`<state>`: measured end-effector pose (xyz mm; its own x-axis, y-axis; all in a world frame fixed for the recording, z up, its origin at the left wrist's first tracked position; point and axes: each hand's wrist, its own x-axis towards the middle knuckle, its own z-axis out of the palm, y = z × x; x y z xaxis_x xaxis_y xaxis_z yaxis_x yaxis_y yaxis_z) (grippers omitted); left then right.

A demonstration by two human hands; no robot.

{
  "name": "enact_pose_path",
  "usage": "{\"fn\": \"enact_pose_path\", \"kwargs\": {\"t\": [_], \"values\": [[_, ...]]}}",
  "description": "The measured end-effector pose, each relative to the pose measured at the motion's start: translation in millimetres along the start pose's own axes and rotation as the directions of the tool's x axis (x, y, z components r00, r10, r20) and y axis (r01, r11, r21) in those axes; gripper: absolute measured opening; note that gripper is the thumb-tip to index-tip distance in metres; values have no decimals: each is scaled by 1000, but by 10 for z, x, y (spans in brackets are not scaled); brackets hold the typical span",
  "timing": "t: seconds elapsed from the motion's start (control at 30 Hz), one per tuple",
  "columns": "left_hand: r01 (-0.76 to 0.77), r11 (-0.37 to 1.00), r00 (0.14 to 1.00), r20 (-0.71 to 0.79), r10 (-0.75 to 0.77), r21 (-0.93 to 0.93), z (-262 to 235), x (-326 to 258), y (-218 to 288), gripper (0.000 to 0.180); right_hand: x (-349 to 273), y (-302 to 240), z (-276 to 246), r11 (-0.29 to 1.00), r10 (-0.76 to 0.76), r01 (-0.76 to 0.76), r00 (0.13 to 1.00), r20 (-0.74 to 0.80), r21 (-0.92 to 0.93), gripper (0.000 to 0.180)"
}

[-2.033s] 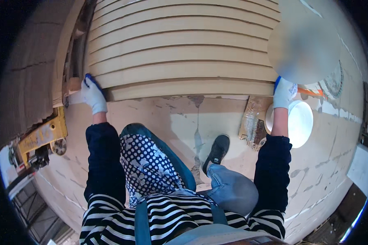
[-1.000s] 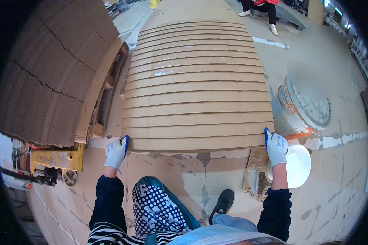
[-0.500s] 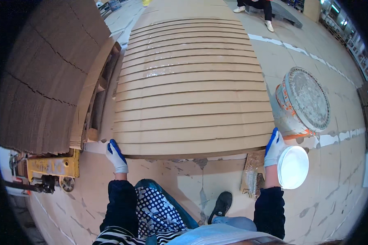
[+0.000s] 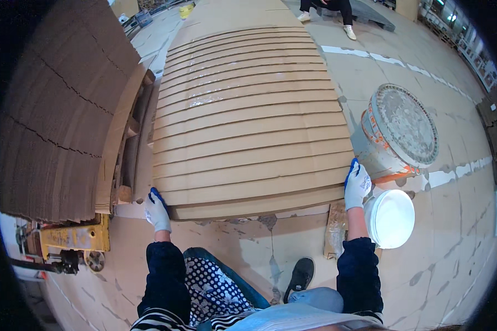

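Note:
A staggered spread of large brown cardboard sheets [image 4: 248, 132] lies on the floor in front of me, each sheet's edge showing like a step. My left hand [image 4: 158, 212], in a white glove with blue fingertips, grips the near left corner of the sheets nearest me. At the near right corner my right hand [image 4: 357, 185], gloved the same way, holds the edge of those sheets. I am kneeling, with one black shoe [image 4: 300, 276] showing below.
A tall stack of cardboard [image 4: 55, 116] stands at left on a pallet, beside a yellow pallet jack [image 4: 72, 243]. A dirty bucket [image 4: 397, 132] and a white lid [image 4: 392, 218] sit right of my right hand. Another person's legs [image 4: 326, 8] are at the far end.
My view has tilted up to show more of the spread. Both hands have stayed on the near corners of the sheets, the left one shifting slightly along the edge.

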<state>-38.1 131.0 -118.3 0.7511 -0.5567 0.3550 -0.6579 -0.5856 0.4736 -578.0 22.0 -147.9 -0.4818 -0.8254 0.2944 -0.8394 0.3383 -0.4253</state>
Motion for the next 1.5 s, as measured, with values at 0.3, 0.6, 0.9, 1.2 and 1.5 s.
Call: {"fn": "enact_pose_path", "kwargs": {"t": [0.3, 0.6, 0.9, 1.2, 1.5], "values": [[-39, 998, 998, -52, 37, -46, 34, -87, -45, 45, 14, -104, -101, 998, 42, -42, 999, 6, 54, 38], [0, 994, 993, 114, -13, 109, -1, 62, -21, 46, -27, -163, -72, 998, 14, -13, 1000, 9, -63, 39], [-381, 895, 921, 180, 346, 232, -324, 310, 36, 35, 284, 167, -137, 975, -125, 88, 977, 174, 205, 40], [542, 574, 763, 646, -31, -613, 302, 717, -308, 41, 174, -491, 123, 994, -108, 107, 993, -45, -10, 51], [-19, 983, 999, -35, 13, -180, 414, 276, 36, 41, 269, -470, 165, 994, -106, 106, 994, 4, 34, 47]]}}
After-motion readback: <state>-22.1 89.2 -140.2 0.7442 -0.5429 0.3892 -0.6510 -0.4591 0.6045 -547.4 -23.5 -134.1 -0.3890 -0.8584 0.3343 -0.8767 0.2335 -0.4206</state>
